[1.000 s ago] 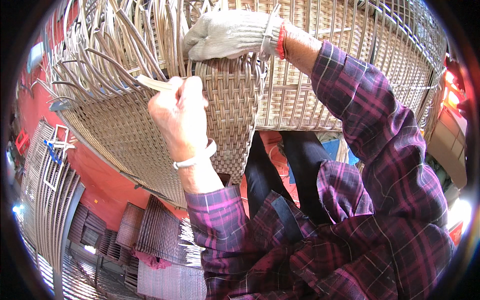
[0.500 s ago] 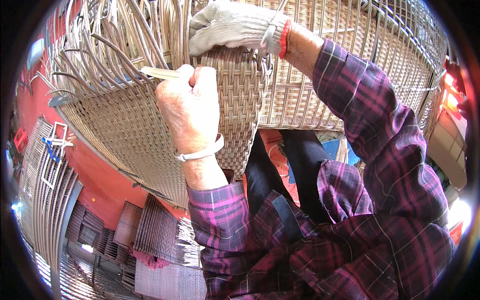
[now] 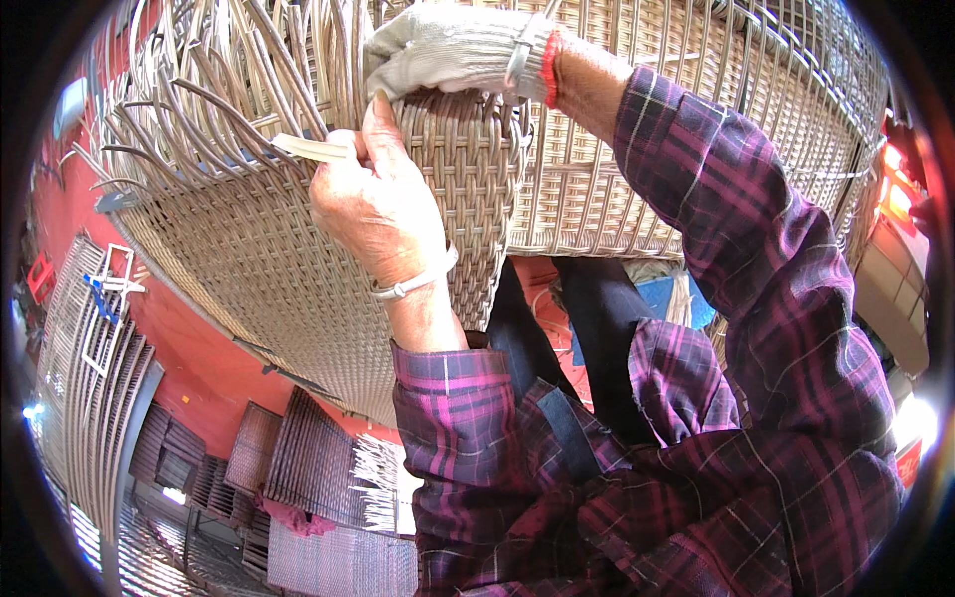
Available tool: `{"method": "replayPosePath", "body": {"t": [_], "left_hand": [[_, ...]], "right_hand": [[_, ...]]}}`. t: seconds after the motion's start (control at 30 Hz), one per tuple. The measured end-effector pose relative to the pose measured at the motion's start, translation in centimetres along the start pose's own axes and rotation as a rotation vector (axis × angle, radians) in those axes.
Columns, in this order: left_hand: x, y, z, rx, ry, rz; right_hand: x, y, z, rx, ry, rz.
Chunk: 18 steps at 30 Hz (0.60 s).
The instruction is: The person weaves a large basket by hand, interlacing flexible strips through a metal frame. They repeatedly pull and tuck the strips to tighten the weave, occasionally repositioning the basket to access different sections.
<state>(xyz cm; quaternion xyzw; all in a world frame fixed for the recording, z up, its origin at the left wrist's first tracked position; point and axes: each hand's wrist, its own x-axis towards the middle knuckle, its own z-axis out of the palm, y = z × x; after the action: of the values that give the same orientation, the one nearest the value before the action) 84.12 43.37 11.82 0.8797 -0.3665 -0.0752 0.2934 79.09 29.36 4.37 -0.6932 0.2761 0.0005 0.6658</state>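
A large, half-woven wicker piece (image 3: 298,269) of grey-beige flat strands fills the upper part of the view, tilted so that its finished woven face bulges toward the camera, and both hands work at its upper edge. The left hand (image 3: 383,214), bare with a pale band at the wrist, is closed in a fist around a flat, pale strip (image 3: 310,147), whose free end juts out to the left of the knuckles; the thumb presses against the woven edge. The right hand (image 3: 453,50), in a light grey work glove with a red cuff, lies over the top of the same edge just above the left one, fingers curled down onto the weave; whether it pinches a strand underneath cannot be told. To the left of the hands, loose unwoven strands (image 3: 199,109) fan out and curve upward from the frame. Behind the right forearm stretches a more open lattice section (image 3: 696,129) of the same piece. Both sleeves are purple plaid. Below, on the red floor (image 3: 199,378), lie flat woven panels (image 3: 318,463) stacked side by side, and at far left stands a curved frame of ribbed bars (image 3: 85,398).
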Motion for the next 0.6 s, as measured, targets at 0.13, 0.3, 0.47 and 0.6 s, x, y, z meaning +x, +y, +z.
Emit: {"method": "replayPosePath", "body": {"t": [0.13,0.3,0.47,0.6], "left_hand": [[0.0,-0.3,-0.6,-0.363,0.140,0.054],[-0.7,-0.3,-2.1,-0.344,0.088,-0.039],[0.9,-0.6,-0.8,0.045,0.084,0.250],[1.8,-0.5,-0.2,0.164,0.053,0.249]], "right_hand": [[-0.7,-1.2,0.2,-0.135,0.199,-0.059],[-1.6,-2.2,-2.4,-0.084,0.415,-0.075],[-3.2,-3.9,-2.4,-0.324,0.544,-0.137],[-5.4,-5.7,-2.3,-0.401,0.681,-0.444]]}}
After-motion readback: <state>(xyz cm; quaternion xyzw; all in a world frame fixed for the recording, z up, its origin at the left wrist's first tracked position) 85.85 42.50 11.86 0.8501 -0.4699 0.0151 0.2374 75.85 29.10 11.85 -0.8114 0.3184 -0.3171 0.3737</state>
